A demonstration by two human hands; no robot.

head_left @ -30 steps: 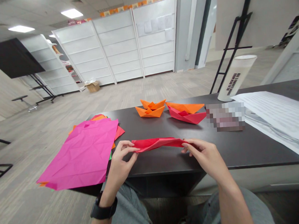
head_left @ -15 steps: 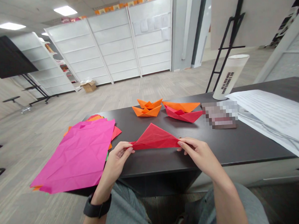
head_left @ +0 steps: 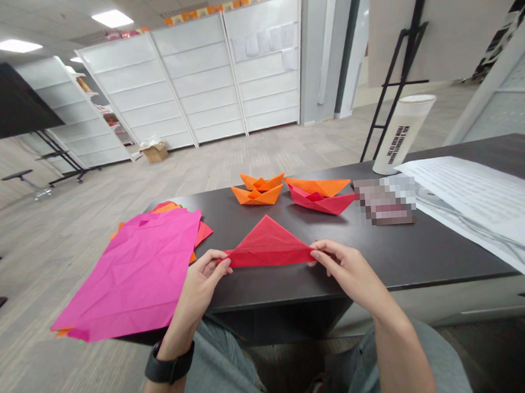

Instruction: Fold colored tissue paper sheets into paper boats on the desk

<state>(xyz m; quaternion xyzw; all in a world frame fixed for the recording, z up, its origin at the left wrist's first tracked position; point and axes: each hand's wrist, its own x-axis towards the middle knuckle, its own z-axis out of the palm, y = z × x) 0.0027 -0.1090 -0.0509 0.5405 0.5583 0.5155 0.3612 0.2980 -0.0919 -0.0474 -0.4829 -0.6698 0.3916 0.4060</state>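
Observation:
A sheet of red paper (head_left: pixel 269 243), folded into a peaked hat shape with a band along its bottom, is stretched between my hands with its point facing away from me. The left end of the band is pinched by my left hand (head_left: pixel 208 271), thumb on top. My right hand (head_left: pixel 340 258) grips the other end between thumb and fingers. Beyond it, orange paper boats (head_left: pixel 257 192) stand close together, and beside them a pinkish-red paper boat (head_left: pixel 323 203) sits against another orange boat (head_left: pixel 333 184).
On the left, a stack of coloured paper with a magenta sheet (head_left: pixel 138 275) on top overhangs the dark table (head_left: pixel 268 288). To the right are a white cup (head_left: pixel 403 134), printed sheets (head_left: pixel 480 195), a cable and a blurred-out item (head_left: pixel 385 202).
The lower band of the red paper shows slightly deeper, its bottom edge nearer me. My left hand has shifted a little left; my right hand keeps its pinch.

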